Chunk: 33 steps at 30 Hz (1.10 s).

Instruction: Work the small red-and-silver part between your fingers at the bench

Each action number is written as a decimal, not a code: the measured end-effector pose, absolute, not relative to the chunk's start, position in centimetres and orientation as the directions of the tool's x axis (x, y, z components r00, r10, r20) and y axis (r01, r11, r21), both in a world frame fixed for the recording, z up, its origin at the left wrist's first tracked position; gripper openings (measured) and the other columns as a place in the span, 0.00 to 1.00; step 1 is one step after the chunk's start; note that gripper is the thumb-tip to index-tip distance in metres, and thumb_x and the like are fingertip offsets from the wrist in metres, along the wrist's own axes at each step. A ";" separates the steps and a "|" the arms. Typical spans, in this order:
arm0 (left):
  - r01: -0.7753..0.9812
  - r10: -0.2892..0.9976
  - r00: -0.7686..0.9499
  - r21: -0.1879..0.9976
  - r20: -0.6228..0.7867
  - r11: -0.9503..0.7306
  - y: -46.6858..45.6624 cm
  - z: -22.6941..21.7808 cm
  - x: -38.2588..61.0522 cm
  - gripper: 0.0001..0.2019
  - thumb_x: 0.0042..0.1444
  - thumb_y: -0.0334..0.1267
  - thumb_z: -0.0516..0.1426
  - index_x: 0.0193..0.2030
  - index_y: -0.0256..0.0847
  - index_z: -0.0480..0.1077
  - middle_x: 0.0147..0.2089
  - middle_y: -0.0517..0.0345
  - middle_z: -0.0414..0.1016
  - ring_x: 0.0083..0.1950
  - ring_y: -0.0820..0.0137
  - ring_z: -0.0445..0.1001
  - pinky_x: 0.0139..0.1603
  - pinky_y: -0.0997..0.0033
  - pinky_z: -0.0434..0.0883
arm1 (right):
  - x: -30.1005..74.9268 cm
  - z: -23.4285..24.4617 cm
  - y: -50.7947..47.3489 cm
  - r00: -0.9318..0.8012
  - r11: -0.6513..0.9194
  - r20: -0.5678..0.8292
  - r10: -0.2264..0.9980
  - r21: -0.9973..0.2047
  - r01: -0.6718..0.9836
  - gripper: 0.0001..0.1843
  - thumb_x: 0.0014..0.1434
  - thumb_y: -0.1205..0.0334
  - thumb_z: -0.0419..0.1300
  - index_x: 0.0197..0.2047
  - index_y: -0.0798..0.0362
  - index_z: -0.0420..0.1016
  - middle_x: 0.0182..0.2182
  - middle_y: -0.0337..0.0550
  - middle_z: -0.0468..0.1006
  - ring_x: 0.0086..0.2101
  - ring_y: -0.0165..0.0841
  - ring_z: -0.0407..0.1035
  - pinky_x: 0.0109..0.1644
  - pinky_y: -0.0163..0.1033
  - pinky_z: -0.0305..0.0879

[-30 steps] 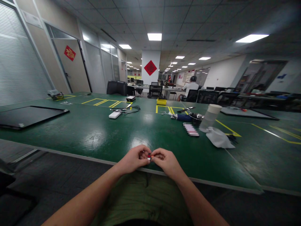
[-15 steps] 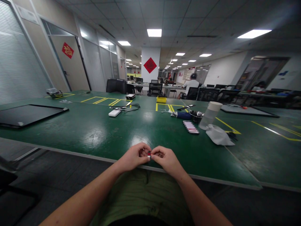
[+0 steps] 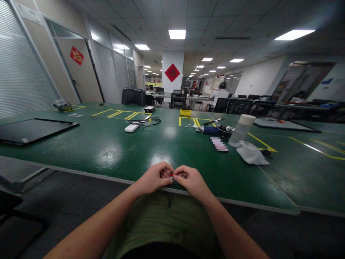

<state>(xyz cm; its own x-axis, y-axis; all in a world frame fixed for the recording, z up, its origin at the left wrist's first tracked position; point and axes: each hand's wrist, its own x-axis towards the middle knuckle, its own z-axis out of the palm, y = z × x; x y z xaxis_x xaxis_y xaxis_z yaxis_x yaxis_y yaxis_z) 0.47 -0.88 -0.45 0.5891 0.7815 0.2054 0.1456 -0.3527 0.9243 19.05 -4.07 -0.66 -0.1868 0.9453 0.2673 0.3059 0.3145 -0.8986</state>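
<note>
Close to the table's near edge, my left hand [image 3: 156,177] and my right hand [image 3: 191,180] meet fingertip to fingertip. Between them they pinch a small red and silver piece [image 3: 171,175], too small for me to name its kind. Thumb and forefinger of each hand are closed on it, and the fingers cover part of it. Both hands are just above the green tabletop [image 3: 107,158].
A white power bank [image 3: 132,127] with black cables lies ahead. To the right are a phone [image 3: 219,144], a translucent bottle [image 3: 241,130], a white cloth pouch [image 3: 250,153] and a metal bowl [image 3: 225,130]. A black panel [image 3: 35,131] lies left; a person [image 3: 219,97] sits far back.
The hands keep their pinch on the small red and silver piece with barely any movement. The view has shifted very slightly.
</note>
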 end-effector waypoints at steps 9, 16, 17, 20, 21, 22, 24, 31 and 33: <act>0.148 0.781 0.597 0.931 0.185 -0.334 -0.9 -0.4 0.5 0.13 0.49 0.37 0.61 0.41 0.37 0.68 0.32 0.59 0.70 0.33 0.74 0.68 0.34 0.75 0.66 | 19.1 -0.9 -4.0 -0.191 0.321 0.273 0.943 -0.897 0.305 0.07 0.52 0.63 0.60 0.34 0.55 0.75 0.29 0.41 0.77 0.30 0.31 0.70 0.34 0.34 0.64; 0.143 0.776 0.601 0.929 0.193 -0.342 -1.0 -0.3 0.5 0.12 0.49 0.36 0.61 0.41 0.37 0.68 0.32 0.59 0.70 0.33 0.74 0.68 0.34 0.75 0.66 | 19.1 -0.5 -4.2 -0.201 0.341 0.287 0.937 -0.878 0.336 0.06 0.52 0.64 0.60 0.34 0.55 0.76 0.29 0.40 0.77 0.30 0.30 0.70 0.34 0.34 0.64; 0.144 0.777 0.599 0.928 0.194 -0.343 -1.0 -0.3 0.5 0.12 0.49 0.36 0.61 0.41 0.37 0.68 0.32 0.59 0.69 0.33 0.74 0.68 0.34 0.75 0.66 | 19.1 -0.5 -4.2 -0.201 0.343 0.288 0.936 -0.877 0.338 0.06 0.52 0.64 0.60 0.34 0.54 0.76 0.29 0.40 0.77 0.30 0.30 0.70 0.34 0.34 0.64; 0.154 0.780 0.595 0.925 0.193 -0.347 -1.0 -0.3 0.5 0.12 0.48 0.35 0.61 0.40 0.36 0.68 0.31 0.60 0.69 0.32 0.75 0.67 0.33 0.76 0.66 | 19.1 -0.5 -4.2 -0.201 0.342 0.288 0.936 -0.876 0.340 0.06 0.52 0.64 0.59 0.34 0.54 0.76 0.29 0.40 0.77 0.30 0.31 0.70 0.34 0.34 0.64; 0.158 0.781 0.594 0.924 0.193 -0.348 -1.0 -0.3 0.5 0.12 0.48 0.35 0.61 0.40 0.36 0.68 0.31 0.60 0.69 0.32 0.75 0.67 0.33 0.76 0.66 | 19.1 -0.5 -4.2 -0.201 0.341 0.287 0.937 -0.876 0.340 0.06 0.52 0.64 0.59 0.34 0.54 0.76 0.29 0.40 0.77 0.30 0.31 0.70 0.34 0.34 0.64; 0.160 0.782 0.593 0.924 0.192 -0.348 -1.0 -0.3 0.5 0.12 0.48 0.35 0.61 0.40 0.36 0.68 0.31 0.60 0.69 0.32 0.75 0.67 0.33 0.76 0.66 | 19.1 -0.5 -4.2 -0.202 0.339 0.284 0.937 -0.877 0.340 0.06 0.52 0.64 0.59 0.34 0.54 0.76 0.29 0.40 0.77 0.30 0.31 0.70 0.34 0.34 0.64; 0.164 0.783 0.592 0.923 0.191 -0.349 -1.0 -0.3 0.5 0.12 0.48 0.35 0.61 0.40 0.36 0.68 0.32 0.60 0.69 0.32 0.75 0.68 0.33 0.75 0.66 | 19.1 -0.5 -4.3 -0.202 0.337 0.282 0.938 -0.877 0.343 0.06 0.52 0.64 0.59 0.34 0.54 0.76 0.29 0.40 0.77 0.30 0.31 0.70 0.34 0.34 0.64; 0.166 0.782 0.590 0.917 0.202 -0.362 -1.0 -0.5 0.5 0.12 0.48 0.35 0.61 0.40 0.36 0.68 0.31 0.60 0.69 0.31 0.75 0.67 0.32 0.76 0.65 | 19.1 -0.4 -4.2 -0.197 0.331 0.275 0.941 -0.868 0.370 0.06 0.51 0.64 0.60 0.34 0.54 0.76 0.28 0.39 0.77 0.28 0.30 0.69 0.32 0.33 0.63; 0.167 0.784 0.587 0.917 0.202 -0.362 -1.0 -0.5 0.5 0.13 0.48 0.36 0.61 0.40 0.36 0.68 0.31 0.60 0.68 0.31 0.75 0.66 0.32 0.76 0.65 | 19.1 -0.4 -4.2 -0.200 0.330 0.272 0.941 -0.866 0.375 0.06 0.51 0.64 0.60 0.34 0.54 0.76 0.28 0.39 0.77 0.28 0.30 0.69 0.32 0.33 0.62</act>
<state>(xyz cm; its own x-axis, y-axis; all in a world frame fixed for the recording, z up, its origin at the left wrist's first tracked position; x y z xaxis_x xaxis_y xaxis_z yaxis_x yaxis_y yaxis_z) 0.50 -0.95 -0.51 0.5871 0.7838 0.2025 0.1670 -0.3620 0.9171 19.10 -4.18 -0.43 -0.1995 0.9414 0.2721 0.3750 0.3299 -0.8663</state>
